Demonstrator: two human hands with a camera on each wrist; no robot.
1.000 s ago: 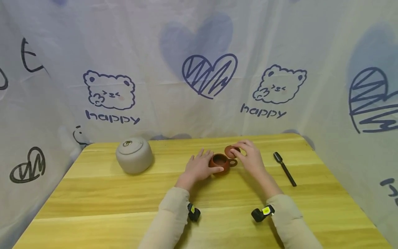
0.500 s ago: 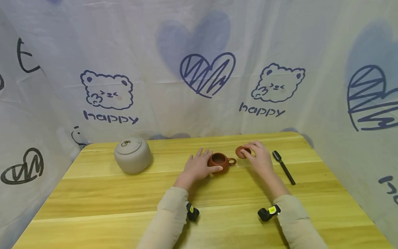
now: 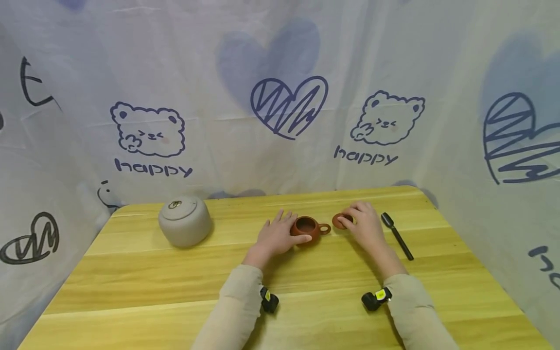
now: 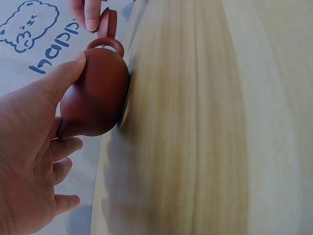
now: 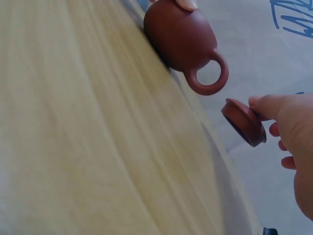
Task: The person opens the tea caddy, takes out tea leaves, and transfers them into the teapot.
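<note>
A small reddish-brown clay teapot (image 3: 311,236) stands uncovered on the table, its ring handle pointing right and its dark inside showing in the head view. My left hand (image 3: 276,237) holds it from the left; the thumb lies along the near side, and the left wrist view shows the other fingers around the spout side. To the right of the handle, my right hand (image 3: 365,226) pinches the round teapot lid (image 5: 244,122) between thumb and fingers. The lid is apart from the teapot and looks slightly raised off the table. Fingertips partly cover its knob.
A grey lidded jar (image 3: 185,223) stands at the back left of the wooden table (image 3: 153,282). A black scoop (image 3: 397,236) lies to the right of my right hand. Behind the table hangs a white printed cloth (image 3: 218,160).
My right hand has carried the lid rightward, away from the teapot's rim and past its handle, then slightly lower. My left hand stays on the teapot.
</note>
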